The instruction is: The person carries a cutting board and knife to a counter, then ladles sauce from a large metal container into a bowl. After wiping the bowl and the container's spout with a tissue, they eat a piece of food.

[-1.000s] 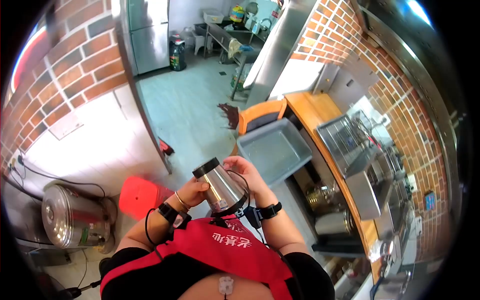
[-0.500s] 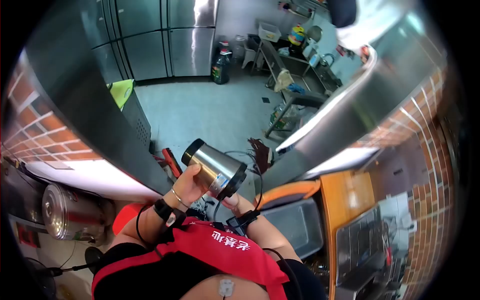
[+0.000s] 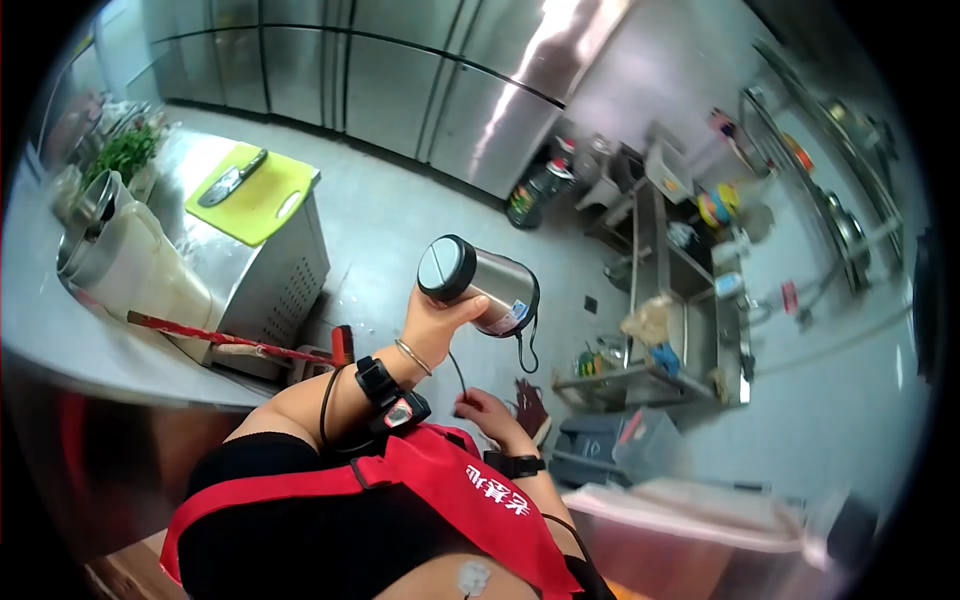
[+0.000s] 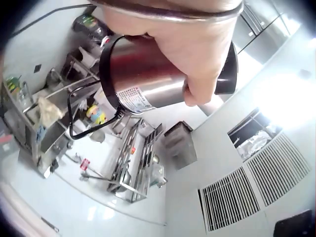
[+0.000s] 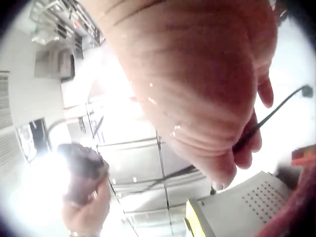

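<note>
The left hand (image 3: 438,325) grasps the steel canister (image 3: 497,285) around its side, holding it in the air ahead of the body, thumb laid along the metal. In the head view the canister's long axis slants from upper left to lower right: the black-rimmed end with the pale disc (image 3: 445,263) points up and left, facing the camera, and the labelled end points down and right, with a black loop of cord (image 3: 533,355) hanging there. In the left wrist view the axis runs nearly level.

The right hand (image 3: 492,415), lower and apart from the canister, has its fingers curled round a thin dark cable (image 5: 270,114).

Left of the canister, well apart, a knife (image 3: 232,180) lies on a green board (image 3: 262,205) on the worktop (image 3: 196,158).
</note>
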`<state>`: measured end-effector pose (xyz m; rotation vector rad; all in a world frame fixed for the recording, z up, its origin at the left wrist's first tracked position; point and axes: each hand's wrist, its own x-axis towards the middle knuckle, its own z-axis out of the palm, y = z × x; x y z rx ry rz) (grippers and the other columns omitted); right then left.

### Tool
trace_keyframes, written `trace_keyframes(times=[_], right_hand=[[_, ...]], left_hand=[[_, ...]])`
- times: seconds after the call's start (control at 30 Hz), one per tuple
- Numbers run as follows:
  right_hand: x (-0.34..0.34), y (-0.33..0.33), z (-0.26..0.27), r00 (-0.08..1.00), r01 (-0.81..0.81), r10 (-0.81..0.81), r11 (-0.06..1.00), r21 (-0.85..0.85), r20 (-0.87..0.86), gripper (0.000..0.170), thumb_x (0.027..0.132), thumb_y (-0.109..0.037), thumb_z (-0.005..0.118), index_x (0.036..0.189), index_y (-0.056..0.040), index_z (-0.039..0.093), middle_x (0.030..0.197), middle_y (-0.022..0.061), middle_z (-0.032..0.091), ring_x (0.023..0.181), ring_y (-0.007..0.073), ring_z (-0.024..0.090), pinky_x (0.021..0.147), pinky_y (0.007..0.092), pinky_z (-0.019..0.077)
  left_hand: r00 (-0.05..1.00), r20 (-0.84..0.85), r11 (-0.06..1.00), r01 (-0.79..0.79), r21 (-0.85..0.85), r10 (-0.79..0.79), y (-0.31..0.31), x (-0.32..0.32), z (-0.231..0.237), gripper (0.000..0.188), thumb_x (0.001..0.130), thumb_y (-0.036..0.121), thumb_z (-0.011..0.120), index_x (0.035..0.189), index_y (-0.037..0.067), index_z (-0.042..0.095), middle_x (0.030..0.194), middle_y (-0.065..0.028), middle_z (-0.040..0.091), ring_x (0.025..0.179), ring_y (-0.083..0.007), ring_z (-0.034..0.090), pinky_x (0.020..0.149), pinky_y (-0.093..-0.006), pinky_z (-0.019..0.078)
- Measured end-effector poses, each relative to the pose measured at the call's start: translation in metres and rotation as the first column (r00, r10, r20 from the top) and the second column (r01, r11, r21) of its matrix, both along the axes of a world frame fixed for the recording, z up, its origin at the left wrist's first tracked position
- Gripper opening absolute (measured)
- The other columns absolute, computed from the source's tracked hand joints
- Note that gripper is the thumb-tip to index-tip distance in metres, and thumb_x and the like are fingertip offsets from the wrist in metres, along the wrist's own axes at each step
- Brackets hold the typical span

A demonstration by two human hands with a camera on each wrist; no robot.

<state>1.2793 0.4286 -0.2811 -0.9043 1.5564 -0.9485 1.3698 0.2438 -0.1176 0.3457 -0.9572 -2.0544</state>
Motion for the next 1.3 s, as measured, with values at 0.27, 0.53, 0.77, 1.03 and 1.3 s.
trace_keyframes(times=[0.27,0.53,0.77,1.03,1.3], right_hand=[[-0.163,-0.149,0.062,0.953,-0.26,0.212,0.939,-0.226,-0.215,0.016,0.085,-0.016,0.061,0.096,-0.0054,0.065,0.081,0.0077,0.063,0.077,0.0146,0.057,0.07,0.0272,0.0442],[-0.221,-0.407,0.177,0.728,-0.597,0.09,0.572,-0.563,-0.68,0.011,0.077,-0.017,0.068,0.083,-0.0073,0.067,0.075,0.0063,0.061,0.069,0.0213,0.055,0.064,0.0312,0.0422],[-0.158,-0.589,0.116,0.56,-0.713,0.799,0.599,-0.363,0.219,0.032,0.092,-0.031,0.054,0.1,-0.0008,0.061,0.097,0.0032,0.062,0.087,0.0114,0.057,0.076,0.0253,0.0457],[-0.094,-0.739,0.115,0.429,-0.767,0.615,0.635,-0.093,0.662,0.076,0.088,-0.061,0.037,0.13,0.0026,0.04,0.13,0.0146,0.046,0.121,0.0234,0.044,0.1,0.0353,0.0354],[-0.064,-0.891,0.13,0.112,-0.93,0.855,0.27,-0.251,0.507,0.098,0.075,-0.061,0.061,0.139,0.0042,0.024,0.142,0.0144,0.032,0.132,0.0233,0.03,0.107,0.0357,0.0233]], left_hand=[[0.581,0.271,0.558,-0.396,-0.729,0.767,-0.15,-0.043,-0.04,0.067,0.051,0.02,0.085,0.105,0.004,0.049,0.094,-0.0074,0.054,0.089,-0.0229,0.055,0.08,-0.0329,0.0454],[0.867,0.407,0.957,-0.267,-0.11,0.289,-0.22,-0.053,-0.025,0.073,0.058,0.012,0.084,0.121,0.004,0.048,0.109,-0.0044,0.058,0.1,-0.0147,0.053,0.09,-0.0312,0.0431],[0.929,0.006,0.921,-0.367,0.133,0.37,-0.298,-0.038,-0.028,0.052,0.072,0.01,0.07,0.119,0.003,0.049,0.112,-0.0097,0.058,0.105,-0.0203,0.055,0.092,-0.0355,0.0438],[0.803,-0.208,0.827,-0.521,0.209,0.558,-0.442,0.002,-0.035,0.05,0.074,0.019,0.067,0.119,0.005,0.049,0.112,-0.0083,0.058,0.105,-0.0217,0.056,0.092,-0.0374,0.045],[0.718,-0.048,0.706,-0.666,0.241,0.694,-0.56,0.036,-0.032,0.056,0.069,0.015,0.074,0.118,0.006,0.05,0.108,-0.007,0.059,0.102,-0.0194,0.057,0.091,-0.0359,0.0456]])
